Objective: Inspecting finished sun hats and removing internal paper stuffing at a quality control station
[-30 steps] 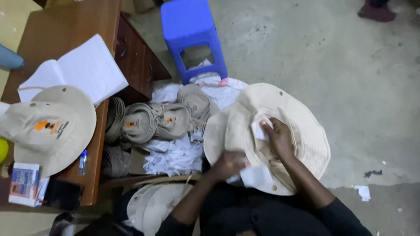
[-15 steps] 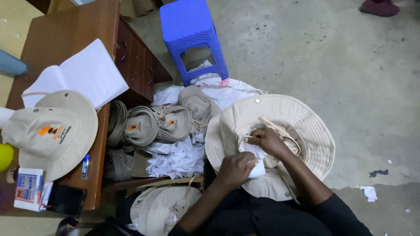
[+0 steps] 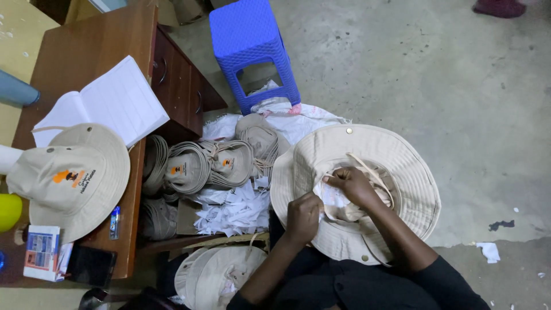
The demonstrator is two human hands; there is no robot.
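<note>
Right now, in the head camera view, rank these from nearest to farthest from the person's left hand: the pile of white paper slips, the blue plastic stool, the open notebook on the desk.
From the left hand:
1. Pile of white paper slips, just to its left on the floor.
2. Blue plastic stool, up ahead, beyond the rolled hats.
3. Open notebook, far left on the wooden desk.

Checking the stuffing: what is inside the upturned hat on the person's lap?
Inside the upturned hat, white paper and the chin cord show beside the right hand and left hand. The crown's bottom is covered.
</note>
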